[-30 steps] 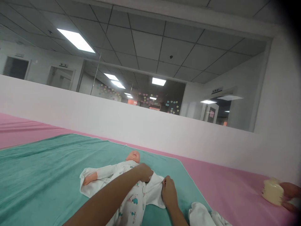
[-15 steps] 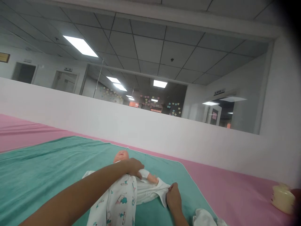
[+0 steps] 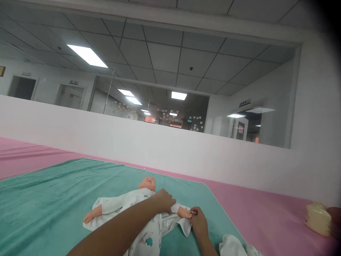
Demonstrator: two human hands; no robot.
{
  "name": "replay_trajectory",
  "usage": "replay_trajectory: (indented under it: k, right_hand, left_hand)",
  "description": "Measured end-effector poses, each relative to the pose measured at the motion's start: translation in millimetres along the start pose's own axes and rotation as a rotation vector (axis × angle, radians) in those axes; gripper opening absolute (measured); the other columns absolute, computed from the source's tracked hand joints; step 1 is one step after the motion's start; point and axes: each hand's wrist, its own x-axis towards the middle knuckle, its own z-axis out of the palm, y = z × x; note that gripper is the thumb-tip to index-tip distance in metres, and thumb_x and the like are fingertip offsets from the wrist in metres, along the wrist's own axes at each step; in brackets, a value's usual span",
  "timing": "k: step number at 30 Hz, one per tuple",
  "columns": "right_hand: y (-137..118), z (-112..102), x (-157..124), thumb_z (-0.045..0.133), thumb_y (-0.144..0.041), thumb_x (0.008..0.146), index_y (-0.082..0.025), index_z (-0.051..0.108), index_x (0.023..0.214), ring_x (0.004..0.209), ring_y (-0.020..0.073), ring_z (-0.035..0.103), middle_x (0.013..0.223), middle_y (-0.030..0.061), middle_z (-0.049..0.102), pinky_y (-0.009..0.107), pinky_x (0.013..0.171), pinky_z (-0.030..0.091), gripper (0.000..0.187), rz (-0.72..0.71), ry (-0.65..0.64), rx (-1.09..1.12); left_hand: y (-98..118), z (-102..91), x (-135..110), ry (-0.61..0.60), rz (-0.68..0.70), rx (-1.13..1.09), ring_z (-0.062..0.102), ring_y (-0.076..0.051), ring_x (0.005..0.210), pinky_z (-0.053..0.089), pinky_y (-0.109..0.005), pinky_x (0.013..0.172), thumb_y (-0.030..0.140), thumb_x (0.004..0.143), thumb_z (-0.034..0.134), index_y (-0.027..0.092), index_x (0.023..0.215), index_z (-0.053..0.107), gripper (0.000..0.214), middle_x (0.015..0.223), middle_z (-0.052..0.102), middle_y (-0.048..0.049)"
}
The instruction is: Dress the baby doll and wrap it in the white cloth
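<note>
On the teal towel [image 3: 53, 192], my left hand [image 3: 163, 200] clasps the baby doll's [image 3: 147, 184] arm, my forearm [image 3: 112, 224] hiding its middle; my right hand [image 3: 199, 222] pinches the printed sleepsuit's [image 3: 177, 224] edge, pink mat [image 3: 255, 217] beyond

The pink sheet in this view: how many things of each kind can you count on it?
Dressed baby dolls: 1
Green towels: 1
White cloth bundles: 1
Cream-coloured tubs: 1
Total: 4
</note>
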Motion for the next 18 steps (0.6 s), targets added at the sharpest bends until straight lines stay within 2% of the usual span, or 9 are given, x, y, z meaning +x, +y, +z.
replay_trajectory:
  k: [3, 6, 9, 12, 15, 18]
  right_hand:
    - [0.1, -1.5, -0.6, 0.034, -0.025, 0.077, -0.020, 0.051, 0.081, 0.070, 0.0186, 0.057, 0.076, 0.0044, 0.061, 0.026, 0.060, 0.037, 0.018, -0.006, 0.033, 0.019]
    - [-5.8, -3.1, -4.5, 0.032, -0.023, 0.078, -0.019, 0.052, 0.083, 0.075, 0.0199, 0.057, 0.080, 0.0066, 0.061, 0.028, 0.064, 0.039, 0.022, -0.029, 0.069, -0.011]
    - [-15.8, -5.1, -10.4, 0.036, -0.018, 0.074, -0.017, 0.055, 0.085, 0.091, 0.0239, 0.053, 0.092, 0.0106, 0.060, 0.032, 0.076, 0.040, 0.022, -0.142, 0.173, -0.122]
    - [-30.1, -4.3, -18.7, 0.038, -0.014, 0.074, -0.015, 0.057, 0.088, 0.111, 0.0273, 0.043, 0.110, 0.0131, 0.055, 0.038, 0.092, 0.034, 0.024, -0.314, 0.283, -0.231]
    - [-51.9, 2.2, -33.7, 0.036, -0.017, 0.080, -0.015, 0.058, 0.093, 0.119, 0.0252, 0.036, 0.121, 0.0118, 0.049, 0.039, 0.102, 0.028, 0.026, -0.466, 0.228, -0.195]
    - [-80.0, 13.8, -56.8, 0.035, -0.022, 0.085, -0.018, 0.056, 0.104, 0.114, 0.0225, 0.041, 0.119, 0.0101, 0.049, 0.038, 0.099, 0.032, 0.028, -0.561, 0.119, -0.085]
  left_hand:
    - [11.2, 6.4, 0.6, 0.002, 0.001, 0.004, 0.062, -0.031, 0.083, 0.045, -0.042, 0.069, 0.046, 0.075, 0.056, 0.019, 0.100, 0.058, 0.036, 0.093, 0.065, -0.0140]
    - [13.7, 9.3, -3.3, 0.008, -0.014, -0.006, 0.062, -0.031, 0.083, 0.045, -0.043, 0.070, 0.041, 0.077, 0.054, 0.018, 0.098, 0.059, 0.032, 0.091, 0.065, -0.0146]
    - [15.5, 10.6, -6.2, 0.006, -0.040, -0.024, 0.062, -0.032, 0.084, 0.045, -0.044, 0.069, 0.041, 0.076, 0.052, 0.018, 0.101, 0.058, 0.035, 0.091, 0.065, -0.0152]
    - [20.3, 12.7, -6.7, 0.006, -0.070, -0.050, 0.062, -0.032, 0.085, 0.044, -0.045, 0.070, 0.041, 0.077, 0.050, 0.017, 0.104, 0.058, 0.036, 0.093, 0.065, -0.0163]
    - [25.0, 16.7, -4.3, 0.018, -0.096, -0.082, 0.060, -0.034, 0.090, 0.043, -0.048, 0.074, 0.040, 0.077, 0.051, 0.015, 0.107, 0.056, 0.039, 0.098, 0.063, -0.0194]
    - [23.8, 22.2, 1.8, 0.022, -0.101, -0.136, 0.057, -0.036, 0.098, 0.039, -0.052, 0.082, 0.032, 0.073, 0.057, 0.014, 0.107, 0.057, 0.038, 0.105, 0.061, -0.0211]
